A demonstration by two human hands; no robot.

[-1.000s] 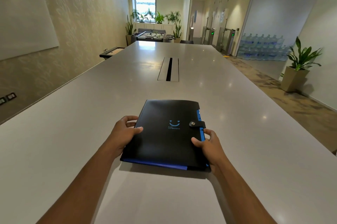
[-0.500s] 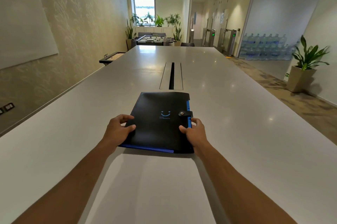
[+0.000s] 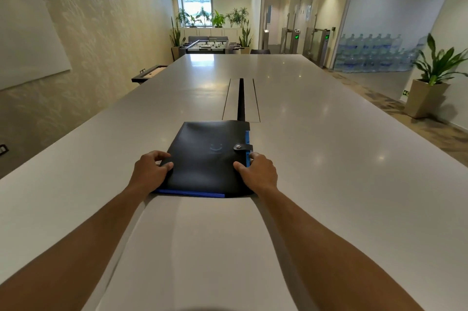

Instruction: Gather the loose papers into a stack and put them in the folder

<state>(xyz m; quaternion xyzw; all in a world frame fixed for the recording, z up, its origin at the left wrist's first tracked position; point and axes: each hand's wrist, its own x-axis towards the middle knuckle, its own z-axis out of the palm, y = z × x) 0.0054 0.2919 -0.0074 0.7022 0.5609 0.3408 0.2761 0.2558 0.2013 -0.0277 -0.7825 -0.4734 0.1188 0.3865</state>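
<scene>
1. Head view, only one there is: the black folder (image 3: 207,158) lies flat on the long white table (image 3: 329,158), centre of the frame, just below the cable slot (image 3: 241,99). It's closed, with the snap strap (image 3: 243,146) buttoned over the blue edge on its right side.

2. Progress-wise, I'd say this is basically the end. No loose papers showing anywhere on the table, and the folder is shut and snapped. I'm guessing the sheets are inside, but you can't actually see them, only the blue layers peeking out along the near edge. All that looks left is letting go.

3. Left hand (image 3: 152,171) is at the folder's lower-left edge, thumb resting on top of the cover, fingers curled loosely around the side. Half closed, gripping that edge lightly.

4. Right hand (image 3: 258,174) mirrors it at the lower-right edge, thumb on the cover, fingers wrapped over the blue side just under the strap.

5. The hands are apart, one on each side, both clasping the folder, which rests against the table.
</scene>
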